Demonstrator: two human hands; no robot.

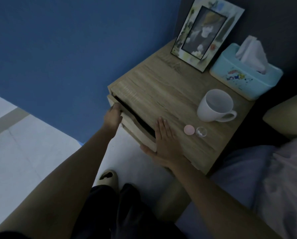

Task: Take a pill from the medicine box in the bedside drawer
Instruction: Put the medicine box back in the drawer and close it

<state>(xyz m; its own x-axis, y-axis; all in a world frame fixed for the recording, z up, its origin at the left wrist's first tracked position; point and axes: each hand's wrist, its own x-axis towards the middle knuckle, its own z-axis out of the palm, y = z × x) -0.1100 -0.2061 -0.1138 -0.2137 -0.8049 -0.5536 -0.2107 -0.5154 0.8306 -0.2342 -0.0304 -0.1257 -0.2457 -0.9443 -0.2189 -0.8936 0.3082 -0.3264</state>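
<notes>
A wooden bedside table stands against a blue wall. Its top drawer is slightly open, showing a dark gap. My left hand grips the drawer front at its far end, fingers hooked over the edge. My right hand lies flat on the tabletop corner, fingers spread, thumb down the front. A small clear pill container stands open on the tabletop beside its pink lid. Something white shows inside the container, too small to make out. The drawer's inside is hidden.
A white mug, a turquoise tissue box and a leaning picture frame stand on the tabletop. A bed with a pillow lies to the right. My legs and a slipper are on the pale floor below.
</notes>
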